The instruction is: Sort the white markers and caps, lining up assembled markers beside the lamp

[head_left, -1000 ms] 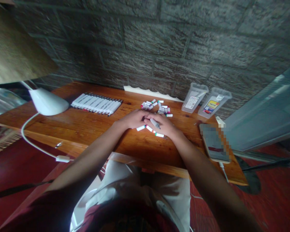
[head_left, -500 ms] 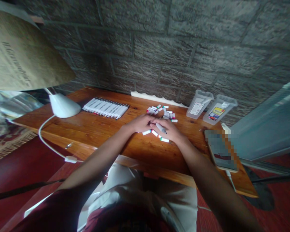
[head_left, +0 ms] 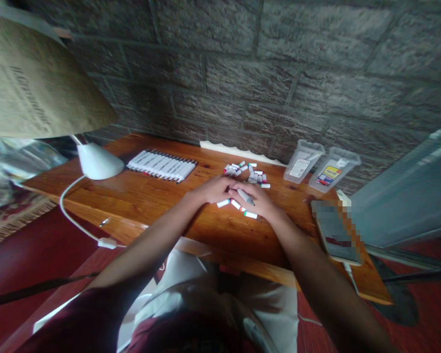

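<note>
My hands meet over a spread of loose marker caps on the wooden desk [head_left: 169, 206]. In my right hand [head_left: 261, 200] a grey marker [head_left: 245, 197] lies between thumb and fingers, its dark end pointing back toward me. My left hand [head_left: 216, 189] is closed against the right hand's fingers; what it grips, if anything, is hidden. Beyond the hands lie white caps with coloured ends [head_left: 238, 169]. Closer to me are more caps, one of them a green-ended cap [head_left: 250, 214]. A row of markers [head_left: 161, 165] lies side by side to the left.
At the left stands a lamp [head_left: 99, 162] with a large shade. Two clear plastic containers [head_left: 303, 161] stand at the back right, against the stone wall [head_left: 235, 88]. A phone or tablet [head_left: 336, 233] with a plugged-in cable lies on the right edge.
Almost nothing differs. The view has shifted slightly, while both hands stay together with the marker in the right one.
</note>
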Demonstrator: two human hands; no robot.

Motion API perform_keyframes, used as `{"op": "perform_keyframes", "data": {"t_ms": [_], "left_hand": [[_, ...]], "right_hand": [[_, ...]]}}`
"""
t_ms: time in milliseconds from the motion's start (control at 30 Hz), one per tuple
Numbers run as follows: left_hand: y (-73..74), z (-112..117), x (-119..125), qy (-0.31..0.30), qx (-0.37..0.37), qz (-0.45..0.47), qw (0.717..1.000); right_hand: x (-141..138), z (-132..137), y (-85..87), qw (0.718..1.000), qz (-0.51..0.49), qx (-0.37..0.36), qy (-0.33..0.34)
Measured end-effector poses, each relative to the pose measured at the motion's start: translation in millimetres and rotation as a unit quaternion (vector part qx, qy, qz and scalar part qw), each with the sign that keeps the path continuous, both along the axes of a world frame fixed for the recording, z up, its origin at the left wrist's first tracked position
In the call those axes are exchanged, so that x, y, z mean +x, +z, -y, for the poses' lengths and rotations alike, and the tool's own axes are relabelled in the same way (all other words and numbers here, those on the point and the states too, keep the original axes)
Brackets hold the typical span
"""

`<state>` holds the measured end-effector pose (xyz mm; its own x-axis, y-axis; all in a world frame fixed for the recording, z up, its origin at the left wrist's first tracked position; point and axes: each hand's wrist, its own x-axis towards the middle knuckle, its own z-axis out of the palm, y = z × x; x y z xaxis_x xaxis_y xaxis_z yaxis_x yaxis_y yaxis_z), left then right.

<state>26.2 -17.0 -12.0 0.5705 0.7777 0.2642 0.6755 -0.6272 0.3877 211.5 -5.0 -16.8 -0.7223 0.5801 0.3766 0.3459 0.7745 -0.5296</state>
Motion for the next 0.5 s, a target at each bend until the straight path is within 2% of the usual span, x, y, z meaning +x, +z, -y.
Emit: {"op": "perform_keyframes", "data": {"t_ms": [500], "left_hand": [[-1.3,-1.2,-1.3,0.002,-0.003,0.000,1.000]], "right_hand": [[-0.3,1.4,2.7,1.000,0.009,0.003,-0.007]]}}
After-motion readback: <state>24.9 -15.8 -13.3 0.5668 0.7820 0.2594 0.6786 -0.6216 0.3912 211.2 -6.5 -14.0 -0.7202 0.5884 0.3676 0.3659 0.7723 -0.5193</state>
